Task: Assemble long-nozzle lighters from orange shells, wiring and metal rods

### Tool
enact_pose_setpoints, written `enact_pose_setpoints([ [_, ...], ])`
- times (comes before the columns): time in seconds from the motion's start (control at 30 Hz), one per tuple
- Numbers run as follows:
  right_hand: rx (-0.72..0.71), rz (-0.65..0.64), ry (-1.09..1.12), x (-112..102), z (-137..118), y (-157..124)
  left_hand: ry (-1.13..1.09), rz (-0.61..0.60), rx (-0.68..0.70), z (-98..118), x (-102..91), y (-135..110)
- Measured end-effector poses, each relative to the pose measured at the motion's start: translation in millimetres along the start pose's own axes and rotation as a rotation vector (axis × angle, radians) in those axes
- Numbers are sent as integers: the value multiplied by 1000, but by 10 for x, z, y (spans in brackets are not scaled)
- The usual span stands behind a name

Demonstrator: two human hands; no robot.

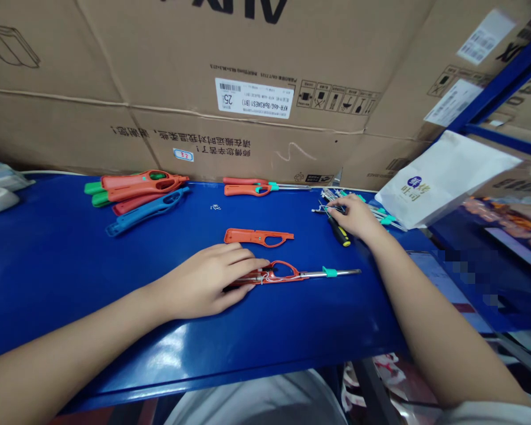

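Observation:
My left hand lies flat on the blue table, its fingers pressing down the handle of an open orange lighter body with a metal tube and a teal collar. An orange lighter half-shell lies just beyond it. My right hand reaches to the back right, its fingertips pinching at a pile of metal tubes with teal collars. A screwdriver with a black and yellow handle lies under that hand.
Several orange, red and blue lighter shells lie at the back left. One more orange lighter lies at the back middle. Large cardboard boxes wall off the back. A white paper bag stands at the right.

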State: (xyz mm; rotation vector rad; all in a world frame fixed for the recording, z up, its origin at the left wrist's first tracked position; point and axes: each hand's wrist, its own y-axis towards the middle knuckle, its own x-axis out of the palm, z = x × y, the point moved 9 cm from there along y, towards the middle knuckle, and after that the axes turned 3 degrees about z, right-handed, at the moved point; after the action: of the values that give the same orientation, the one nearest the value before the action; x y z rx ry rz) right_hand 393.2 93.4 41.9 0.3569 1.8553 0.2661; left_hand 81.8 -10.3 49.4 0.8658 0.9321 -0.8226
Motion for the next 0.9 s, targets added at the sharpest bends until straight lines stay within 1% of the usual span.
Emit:
enact_pose_setpoints([
  [0.27, 19, -107, -31, -51, 51, -9, 9, 3, 6, 4, -10, 0],
  [0.57, 36, -117, -75, -45, 99, -8, 3, -2, 5, -2, -2, -5],
  [0.9, -69, -150, -125, -111, -76, -63, -1, 1, 2, -5, 2, 7],
])
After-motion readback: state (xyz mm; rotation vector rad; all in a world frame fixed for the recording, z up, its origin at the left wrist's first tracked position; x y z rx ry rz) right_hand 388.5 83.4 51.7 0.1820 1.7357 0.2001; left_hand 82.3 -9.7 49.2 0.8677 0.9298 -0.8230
